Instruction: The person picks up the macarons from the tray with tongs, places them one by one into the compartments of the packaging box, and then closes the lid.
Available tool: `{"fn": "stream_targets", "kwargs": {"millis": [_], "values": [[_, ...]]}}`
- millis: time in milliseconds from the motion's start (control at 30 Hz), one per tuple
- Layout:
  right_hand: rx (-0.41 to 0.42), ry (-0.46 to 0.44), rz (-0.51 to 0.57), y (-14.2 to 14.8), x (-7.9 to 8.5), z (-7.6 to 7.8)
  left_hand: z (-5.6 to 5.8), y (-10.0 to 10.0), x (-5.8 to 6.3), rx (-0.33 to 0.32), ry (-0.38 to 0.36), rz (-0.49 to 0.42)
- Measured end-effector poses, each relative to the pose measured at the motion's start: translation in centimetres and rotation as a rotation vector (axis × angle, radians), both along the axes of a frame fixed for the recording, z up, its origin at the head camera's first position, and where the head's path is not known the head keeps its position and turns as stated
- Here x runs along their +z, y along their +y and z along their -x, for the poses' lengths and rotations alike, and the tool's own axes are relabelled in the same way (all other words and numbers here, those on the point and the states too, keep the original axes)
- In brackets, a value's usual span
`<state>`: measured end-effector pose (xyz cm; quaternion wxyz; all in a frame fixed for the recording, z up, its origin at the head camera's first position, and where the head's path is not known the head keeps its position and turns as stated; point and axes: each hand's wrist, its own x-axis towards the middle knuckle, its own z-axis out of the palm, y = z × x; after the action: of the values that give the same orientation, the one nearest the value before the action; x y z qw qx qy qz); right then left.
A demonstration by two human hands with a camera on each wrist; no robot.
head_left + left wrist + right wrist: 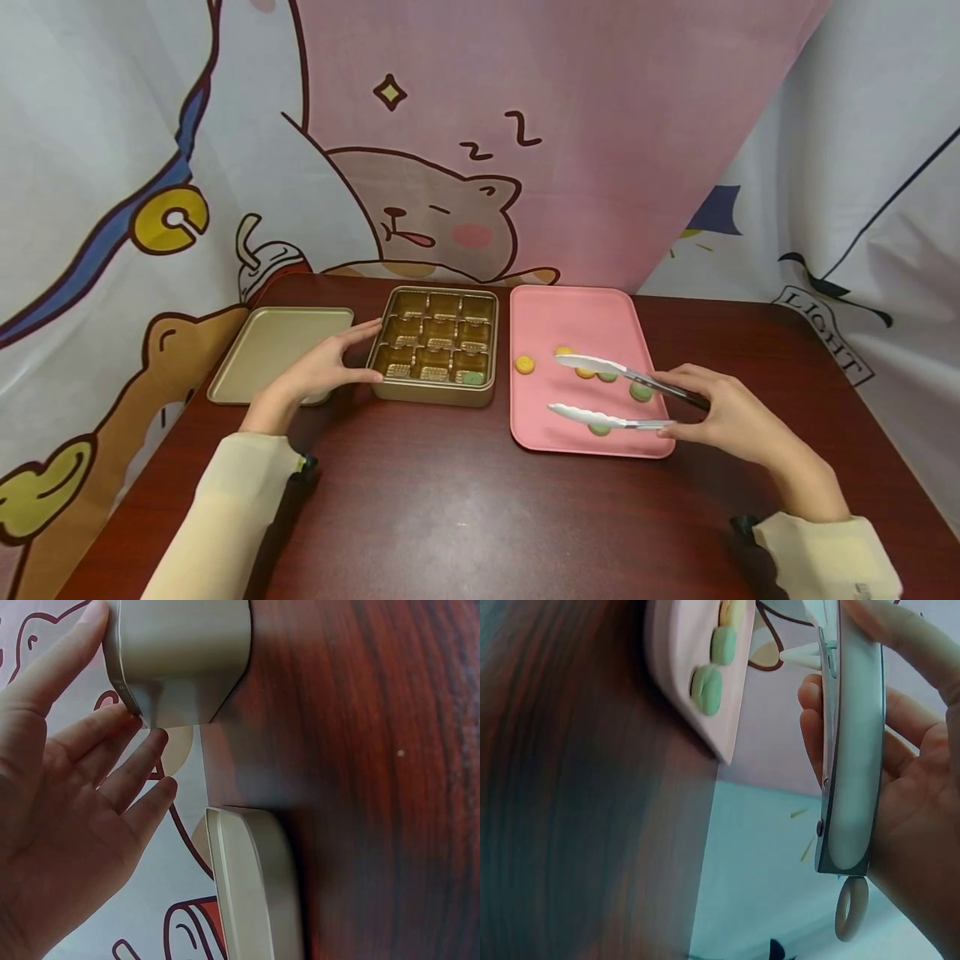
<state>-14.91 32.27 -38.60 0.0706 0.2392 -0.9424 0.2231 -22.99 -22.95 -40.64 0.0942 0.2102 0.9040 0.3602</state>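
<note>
My left hand (330,367) rests its spread, fairly straight fingers and thumb against the left side of a gold box (435,393). The box has an insert of square compartments, and a green macaron (472,378) sits in the near right one. With my right hand (738,417) I grip metal tongs (652,385) by the handles. Their white scalloped tips stand apart above a pink tray (573,312), nothing between them. Yellow macarons (524,365) and green macarons (641,392) lie scattered on that tray. In the right wrist view the tongs (857,750) run along the palm.
A shallow gold lid (281,346) lies left of the box, partly behind my left hand. All of it stands on a dark red-brown wooden table (450,500). A cartoon-printed cloth (600,150) hangs along the back and sides.
</note>
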Motion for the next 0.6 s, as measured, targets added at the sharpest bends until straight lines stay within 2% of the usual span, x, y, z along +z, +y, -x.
{"fn": "stream_targets", "kwargs": {"millis": [233,400,600], "values": [[-0.052,-0.018,-0.028,1.8,-0.4,-1.2,0.0,0.0,0.0,0.006,0.001,0.0],[-0.046,0.012,-0.03,2.8,-0.7,-1.8,0.0,0.0,0.0,0.006,0.008,0.002],[-0.055,0.003,-0.033,3.7,-0.9,-2.5,-0.1,-0.1,-0.2,0.005,0.006,-0.002]]}}
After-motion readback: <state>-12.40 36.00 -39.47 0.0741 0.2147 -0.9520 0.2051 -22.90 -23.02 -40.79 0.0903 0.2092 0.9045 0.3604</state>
